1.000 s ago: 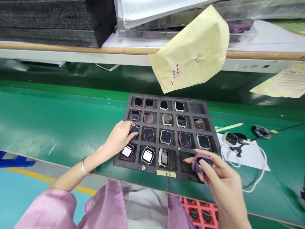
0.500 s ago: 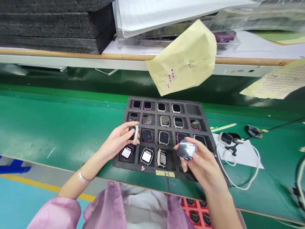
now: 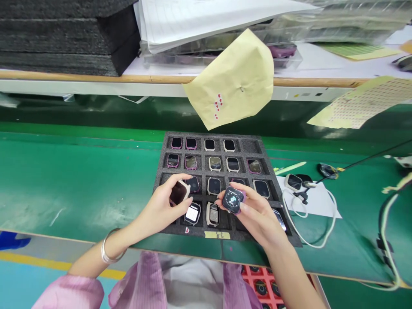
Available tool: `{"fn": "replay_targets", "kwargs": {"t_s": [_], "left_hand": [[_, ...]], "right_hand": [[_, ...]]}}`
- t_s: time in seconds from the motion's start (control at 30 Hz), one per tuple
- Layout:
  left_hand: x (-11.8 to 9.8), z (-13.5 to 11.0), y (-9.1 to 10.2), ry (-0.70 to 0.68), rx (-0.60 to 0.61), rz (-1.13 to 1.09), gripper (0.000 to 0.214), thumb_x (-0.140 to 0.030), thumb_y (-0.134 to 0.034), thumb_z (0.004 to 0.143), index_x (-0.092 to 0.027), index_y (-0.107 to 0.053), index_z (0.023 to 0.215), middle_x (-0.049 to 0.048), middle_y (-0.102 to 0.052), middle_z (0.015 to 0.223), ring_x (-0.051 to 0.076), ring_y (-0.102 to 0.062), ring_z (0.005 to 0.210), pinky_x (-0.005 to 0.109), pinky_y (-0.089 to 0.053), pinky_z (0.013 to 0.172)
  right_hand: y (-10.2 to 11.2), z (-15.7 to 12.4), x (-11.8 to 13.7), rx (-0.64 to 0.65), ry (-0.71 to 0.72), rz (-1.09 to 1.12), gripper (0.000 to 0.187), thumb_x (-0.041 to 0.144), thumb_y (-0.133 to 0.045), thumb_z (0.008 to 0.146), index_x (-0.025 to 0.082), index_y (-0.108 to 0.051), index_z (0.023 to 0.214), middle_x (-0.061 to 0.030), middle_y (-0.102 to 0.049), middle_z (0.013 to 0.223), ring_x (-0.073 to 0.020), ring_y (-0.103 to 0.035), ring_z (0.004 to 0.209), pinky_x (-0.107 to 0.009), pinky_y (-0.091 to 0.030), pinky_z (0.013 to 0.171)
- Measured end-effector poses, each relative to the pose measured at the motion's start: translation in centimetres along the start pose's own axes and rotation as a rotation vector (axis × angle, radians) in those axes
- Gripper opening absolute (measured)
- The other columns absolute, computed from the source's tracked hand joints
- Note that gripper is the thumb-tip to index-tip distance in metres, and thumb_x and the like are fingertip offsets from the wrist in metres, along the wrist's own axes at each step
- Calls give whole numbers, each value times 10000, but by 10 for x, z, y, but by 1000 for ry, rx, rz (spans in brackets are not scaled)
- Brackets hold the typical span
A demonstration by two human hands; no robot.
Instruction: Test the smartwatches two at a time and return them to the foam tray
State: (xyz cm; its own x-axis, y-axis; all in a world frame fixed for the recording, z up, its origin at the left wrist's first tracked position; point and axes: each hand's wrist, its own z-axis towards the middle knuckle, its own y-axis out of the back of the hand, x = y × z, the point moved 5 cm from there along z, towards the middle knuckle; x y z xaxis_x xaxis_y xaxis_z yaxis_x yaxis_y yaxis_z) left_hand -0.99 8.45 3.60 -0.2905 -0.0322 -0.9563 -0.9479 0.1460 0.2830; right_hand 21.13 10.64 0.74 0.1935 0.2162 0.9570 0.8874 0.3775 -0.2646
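A black foam tray (image 3: 167,137) with square pockets lies on the green belt, holding several watch bodies in purple or cream cases. My left hand (image 3: 164,206) grips a cream-cased watch body (image 3: 179,192), its dark screen tilted up, above the tray's front left pockets. My right hand (image 3: 255,212) pinches a purple-cased watch body (image 3: 233,199) whose screen is lit, above the tray's front middle. Two lit watches (image 3: 193,213) rest in the front row between my hands.
A cream watch (image 3: 292,182) lies on white paper with a white cable (image 3: 317,240) to the right of the tray. A yellow envelope (image 3: 231,81) hangs over the shelf edge. Black foam sheets (image 3: 64,34) are stacked at the back left. A red tray (image 3: 273,289) sits under the belt.
My left hand lifted the cream watch out of its pocket and turned it up. My right hand carried the purple watch left toward the tray's middle; its screen now shows lit.
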Motion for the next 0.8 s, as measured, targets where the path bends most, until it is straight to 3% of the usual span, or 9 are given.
{"fn": "replay_targets", "kwargs": {"t_s": [0.2,0.57,0.8], "left_hand": [[-11,10,-3,-79,5,134,357,-222,-616,833,-227,-524,1177,-41,-500,715,125,-456,614,225,-365,570],[-2,11,-5,-83,41,78,276,-170,-585,834,-213,-533,1101,-17,-543,822,134,-497,694,228,-396,647],[0,8,-7,-35,97,-41,346,-223,-591,862,-221,-504,1197,-29,-493,792,121,-460,681,212,-398,627]], "right_hand": [[-6,5,13,24,-13,-3,386,404,-752,801,290,-660,1158,-91,-726,1098,-303,-698,975,-514,-516,931],[-5,5,10,-17,-65,43,335,328,-788,759,254,-717,1078,-95,-753,1013,-320,-712,936,-472,-563,853],[-5,4,8,-35,-51,79,358,280,-808,735,251,-729,1082,-86,-758,982,-294,-711,937,-412,-565,846]]}}
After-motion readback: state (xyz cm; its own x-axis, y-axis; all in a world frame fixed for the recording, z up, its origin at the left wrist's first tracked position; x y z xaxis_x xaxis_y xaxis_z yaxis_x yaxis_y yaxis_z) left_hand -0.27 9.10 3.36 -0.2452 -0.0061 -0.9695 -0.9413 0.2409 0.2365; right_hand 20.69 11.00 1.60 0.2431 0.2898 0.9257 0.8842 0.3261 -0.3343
